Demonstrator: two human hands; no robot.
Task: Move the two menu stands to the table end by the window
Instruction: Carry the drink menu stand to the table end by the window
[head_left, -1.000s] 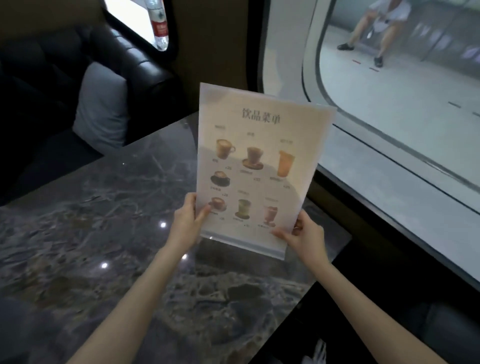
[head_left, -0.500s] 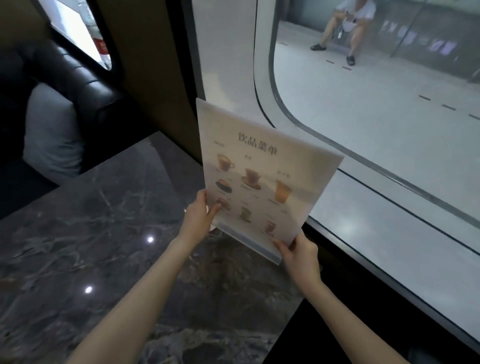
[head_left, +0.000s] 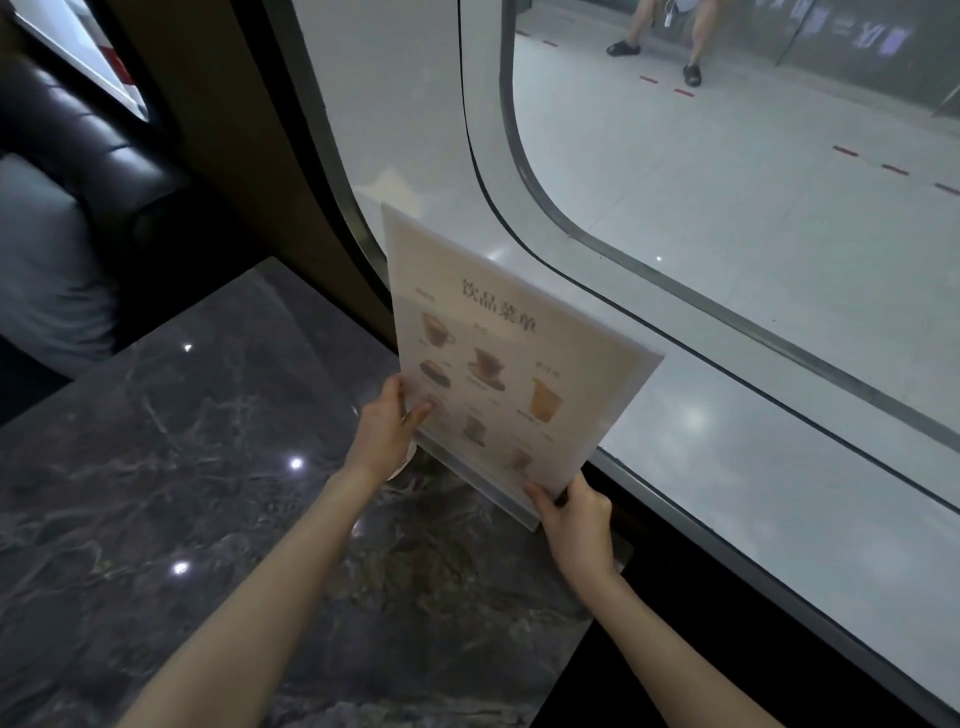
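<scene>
A clear acrylic menu stand with a drinks menu of cups and glasses stands upright at the window end of the dark marble table. Its base strip lies low, at or just over the tabletop near the right edge; I cannot tell whether it touches. My left hand grips the stand's lower left edge, thumb on the front face. My right hand holds the lower right corner at the base. Only one menu stand is in view.
A large curved window runs along the table's right side, its sill just past the stand. A black leather booth seat with a grey cushion is at the far left. Outside the glass, a seated person's legs show.
Both hands have carried the menu stand forward and to the right toward the window and lowered it to the table's end. My view has turned toward the window.
</scene>
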